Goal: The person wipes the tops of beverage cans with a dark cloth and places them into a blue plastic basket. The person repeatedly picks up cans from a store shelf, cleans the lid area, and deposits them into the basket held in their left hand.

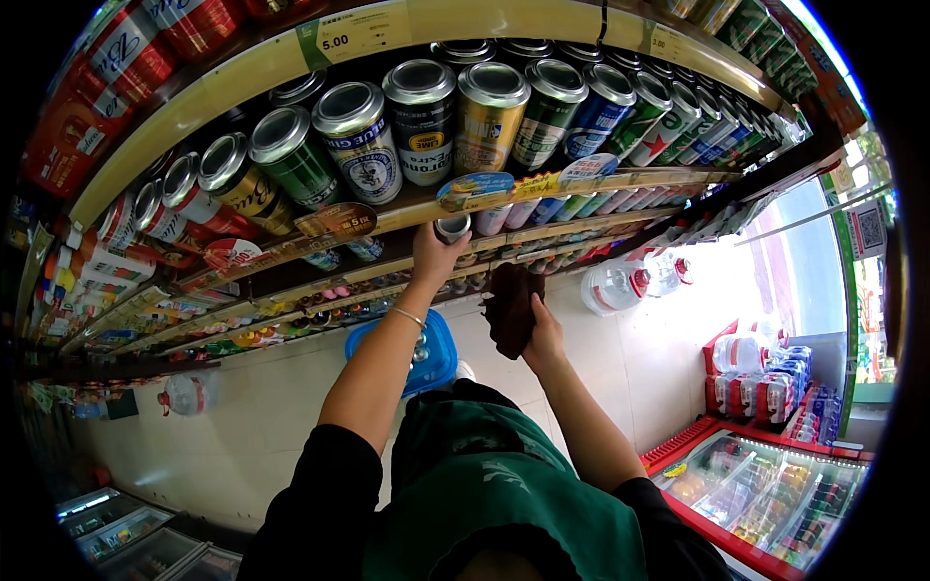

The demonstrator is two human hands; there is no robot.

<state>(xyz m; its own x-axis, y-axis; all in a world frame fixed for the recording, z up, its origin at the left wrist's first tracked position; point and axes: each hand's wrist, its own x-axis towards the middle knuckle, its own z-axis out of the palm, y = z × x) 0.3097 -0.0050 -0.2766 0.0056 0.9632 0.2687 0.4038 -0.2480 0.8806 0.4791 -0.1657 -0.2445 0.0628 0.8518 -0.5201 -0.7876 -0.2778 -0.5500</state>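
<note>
My left hand (436, 258) is closed around a drink can (452, 229) at the edge of a shelf, just below the row of large beer cans. Only the can's silver top and a bit of its side show. My right hand (546, 341) grips a dark brown cloth (513, 308), bunched and hanging to the right of the left hand. Above both hands stand a white and blue can (357, 145), a dark can with a yellow label (422, 126) and a gold can (491, 121), upright on the shelf.
A blue basket (439, 376) with some cans in it sits on the floor below my left forearm. Large water bottles (614, 287) stand on the floor by the shelves. At the lower right is a red-rimmed chest freezer (697, 436). Price tags (354, 37) line the shelf edge.
</note>
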